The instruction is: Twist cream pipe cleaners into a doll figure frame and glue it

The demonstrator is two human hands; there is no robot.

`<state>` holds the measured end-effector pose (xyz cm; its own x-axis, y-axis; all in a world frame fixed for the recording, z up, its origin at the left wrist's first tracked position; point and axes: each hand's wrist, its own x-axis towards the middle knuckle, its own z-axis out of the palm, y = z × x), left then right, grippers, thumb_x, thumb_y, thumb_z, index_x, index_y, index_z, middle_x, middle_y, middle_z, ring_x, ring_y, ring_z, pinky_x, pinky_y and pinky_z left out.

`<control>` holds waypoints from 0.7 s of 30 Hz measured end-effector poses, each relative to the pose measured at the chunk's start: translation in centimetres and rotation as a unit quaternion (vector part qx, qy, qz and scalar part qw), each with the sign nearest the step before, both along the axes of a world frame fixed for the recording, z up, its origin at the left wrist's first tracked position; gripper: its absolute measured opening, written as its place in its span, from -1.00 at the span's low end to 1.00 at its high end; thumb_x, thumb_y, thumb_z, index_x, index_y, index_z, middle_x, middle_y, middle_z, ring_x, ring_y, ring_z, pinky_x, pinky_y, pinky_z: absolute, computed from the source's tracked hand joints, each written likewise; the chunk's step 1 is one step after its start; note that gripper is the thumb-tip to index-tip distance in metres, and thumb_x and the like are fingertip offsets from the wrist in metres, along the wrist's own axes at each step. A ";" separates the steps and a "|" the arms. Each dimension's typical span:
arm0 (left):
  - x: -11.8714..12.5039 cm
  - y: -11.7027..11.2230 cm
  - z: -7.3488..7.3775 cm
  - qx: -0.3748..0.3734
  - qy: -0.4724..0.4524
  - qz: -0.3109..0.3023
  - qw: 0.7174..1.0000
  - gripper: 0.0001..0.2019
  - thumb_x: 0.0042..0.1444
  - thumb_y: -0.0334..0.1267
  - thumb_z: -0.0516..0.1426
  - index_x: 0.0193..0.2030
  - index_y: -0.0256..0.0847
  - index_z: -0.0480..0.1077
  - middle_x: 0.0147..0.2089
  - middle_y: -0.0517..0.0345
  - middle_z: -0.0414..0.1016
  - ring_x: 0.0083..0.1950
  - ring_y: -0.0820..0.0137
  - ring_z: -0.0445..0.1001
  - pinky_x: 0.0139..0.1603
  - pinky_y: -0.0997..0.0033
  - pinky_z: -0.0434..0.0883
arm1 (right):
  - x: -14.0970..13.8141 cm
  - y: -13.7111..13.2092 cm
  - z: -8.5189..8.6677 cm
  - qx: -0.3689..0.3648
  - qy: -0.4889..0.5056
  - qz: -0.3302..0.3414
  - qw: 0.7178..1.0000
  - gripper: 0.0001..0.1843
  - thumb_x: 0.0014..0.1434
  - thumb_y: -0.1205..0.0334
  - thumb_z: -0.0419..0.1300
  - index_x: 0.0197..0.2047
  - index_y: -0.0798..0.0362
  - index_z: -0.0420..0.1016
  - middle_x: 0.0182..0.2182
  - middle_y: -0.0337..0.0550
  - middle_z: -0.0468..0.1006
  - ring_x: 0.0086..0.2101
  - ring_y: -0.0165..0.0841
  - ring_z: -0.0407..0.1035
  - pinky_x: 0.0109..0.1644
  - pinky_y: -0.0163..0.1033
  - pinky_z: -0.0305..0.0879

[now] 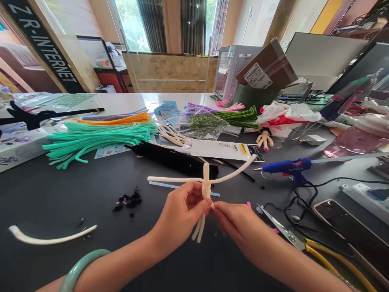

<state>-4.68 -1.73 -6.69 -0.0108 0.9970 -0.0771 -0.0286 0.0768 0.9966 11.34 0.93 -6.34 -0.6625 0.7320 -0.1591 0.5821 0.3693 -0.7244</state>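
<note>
A cream pipe-cleaner figure (206,187) is held upright over the dark table. It has a looped top, two long side stems and a wound middle, with two ends hanging below. My left hand (184,207) is closed around the wound middle, thumb in front. With fingers pinched, my right hand (232,219) grips a short cream end at the figure's lower right; the fingertips partly hide it. Behind the figure lie a bundle of black pipe cleaners (173,159) and a translucent glue stick (162,184).
Teal pipe cleaners (103,136) lie back left, green ones (240,117) behind. A blue glue gun (285,167), scissors (282,227) and a phone (349,231) lie at right with cables. A loose cream stem (53,241) and black scraps (129,200) lie at left.
</note>
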 end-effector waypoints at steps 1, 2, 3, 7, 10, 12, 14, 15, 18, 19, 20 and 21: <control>0.1 -0.1 -0.1 0.011 0.010 0.006 1.000 -0.89 0.00 -0.33 0.19 -0.31 -0.25 0.35 -0.43 0.21 0.43 -0.41 0.42 0.44 -0.31 0.42 0.41 | 0.0 -0.1 0.0 -0.011 -0.007 0.004 1.000 -0.69 0.27 0.21 -0.18 -0.49 0.02 0.14 -0.58 -0.26 0.29 -0.57 -0.44 0.13 -0.52 -0.35 0.04; 0.1 -0.2 -0.2 0.019 0.016 0.011 1.000 -0.90 0.00 -0.32 0.18 -0.32 -0.24 0.35 -0.43 0.21 0.43 -0.41 0.41 0.45 -0.31 0.42 0.41 | -0.1 -0.1 0.0 -0.030 -0.012 0.006 0.999 -0.69 0.28 0.21 -0.19 -0.49 0.01 0.14 -0.61 -0.27 0.28 -0.59 -0.44 0.14 -0.54 -0.36 0.03; 0.1 -0.3 -0.2 0.025 0.019 0.017 0.999 -0.91 0.01 -0.32 0.18 -0.33 -0.23 0.35 -0.43 0.21 0.43 -0.41 0.41 0.45 -0.31 0.41 0.42 | -0.1 -0.2 0.0 -0.057 -0.013 0.006 0.998 -0.68 0.28 0.21 -0.20 -0.49 0.01 0.15 -0.66 -0.30 0.25 -0.63 -0.45 0.13 -0.55 -0.36 0.04; 0.2 -0.4 -0.2 0.026 0.015 0.028 0.999 -0.92 0.01 -0.30 0.18 -0.39 -0.23 0.35 -0.46 0.22 0.40 -0.45 0.43 0.43 -0.35 0.43 0.39 | -0.4 -0.2 -0.1 -0.171 0.028 -0.005 0.985 -0.66 0.30 0.21 -0.23 -0.46 0.00 0.18 -0.85 -0.45 0.13 -0.78 -0.50 0.04 -0.59 -0.40 0.09; 0.1 -0.3 0.0 0.022 0.008 0.031 0.999 -0.91 0.02 -0.29 0.17 -0.41 -0.23 0.34 -0.46 0.23 0.36 -0.47 0.45 0.40 -0.40 0.45 0.37 | -0.5 -0.2 -0.3 -0.233 0.086 -0.004 0.969 -0.70 0.30 0.17 -0.21 -0.43 0.01 0.17 -0.81 -0.42 0.25 -0.77 -0.51 0.16 -0.59 -0.42 0.14; 0.1 -0.2 -0.1 0.021 0.001 0.040 0.999 -0.89 0.02 -0.28 0.17 -0.43 -0.23 0.32 -0.46 0.24 0.34 -0.48 0.47 0.38 -0.42 0.46 0.35 | -0.5 -0.3 -0.3 -0.270 0.116 -0.006 0.956 -0.73 0.29 0.17 -0.17 -0.42 0.01 0.16 -0.75 -0.38 0.30 -0.70 -0.49 0.29 -0.57 -0.43 0.20; 0.0 -0.1 -0.3 0.018 -0.010 0.048 0.999 -0.88 0.01 -0.27 0.18 -0.43 -0.23 0.32 -0.46 0.26 0.33 -0.50 0.49 0.37 -0.41 0.46 0.35 | -0.4 -0.3 -0.3 -0.285 0.132 -0.007 0.949 -0.76 0.27 0.19 -0.14 -0.42 0.02 0.16 -0.71 -0.36 0.32 -0.64 -0.47 0.36 -0.54 -0.43 0.25; 0.0 -0.1 -0.5 0.016 -0.019 0.050 0.998 -0.88 0.01 -0.27 0.19 -0.41 -0.23 0.32 -0.46 0.27 0.33 -0.50 0.49 0.37 -0.41 0.46 0.35 | -0.4 -0.2 -0.2 -0.282 0.131 -0.005 0.950 -0.77 0.26 0.22 -0.12 -0.42 0.03 0.17 -0.70 -0.36 0.32 -0.64 -0.48 0.36 -0.53 -0.44 0.25; 0.1 -0.1 -0.8 0.016 -0.055 0.046 0.997 -0.87 0.00 -0.28 0.21 -0.36 -0.23 0.32 -0.43 0.28 0.33 -0.49 0.50 0.39 -0.41 0.48 0.36 | -0.3 -0.2 -0.1 -0.257 0.098 -0.002 0.961 -0.80 0.25 0.26 -0.10 -0.40 0.04 0.22 -0.74 -0.41 0.26 -0.73 -0.53 0.22 -0.63 -0.47 0.15; 0.1 -0.1 -0.8 0.016 -0.066 0.043 0.997 -0.86 0.00 -0.29 0.21 -0.36 -0.23 0.32 -0.41 0.27 0.34 -0.48 0.50 0.40 -0.41 0.48 0.36 | -0.3 -0.1 0.0 -0.254 0.092 -0.002 0.963 -0.80 0.24 0.25 -0.09 -0.39 0.04 0.24 -0.75 -0.42 0.25 -0.75 -0.54 0.19 -0.65 -0.47 0.13; 0.1 -0.2 -0.8 0.014 -0.075 0.040 0.996 -0.86 0.00 -0.29 0.21 -0.35 -0.23 0.31 -0.40 0.27 0.35 -0.47 0.50 0.41 -0.40 0.48 0.37 | -0.3 -0.1 0.1 -0.257 0.093 -0.001 0.962 -0.81 0.24 0.22 -0.09 -0.37 0.04 0.25 -0.73 -0.41 0.27 -0.75 -0.54 0.19 -0.66 -0.46 0.14; 0.1 -0.2 -0.8 0.010 -0.082 0.038 0.996 -0.87 0.01 -0.29 0.20 -0.34 -0.23 0.31 -0.39 0.26 0.37 -0.46 0.50 0.41 -0.39 0.48 0.38 | -0.2 -0.1 0.2 -0.264 0.100 0.001 0.959 -0.81 0.24 0.20 -0.08 -0.35 0.04 0.26 -0.69 -0.38 0.30 -0.73 -0.51 0.24 -0.64 -0.44 0.20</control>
<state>-4.61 -1.93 -7.47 -0.0744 0.9951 -0.0646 -0.1960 0.0489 0.9794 11.11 0.85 -6.17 -0.7194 0.5832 -0.3774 0.4124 -0.0786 -0.9076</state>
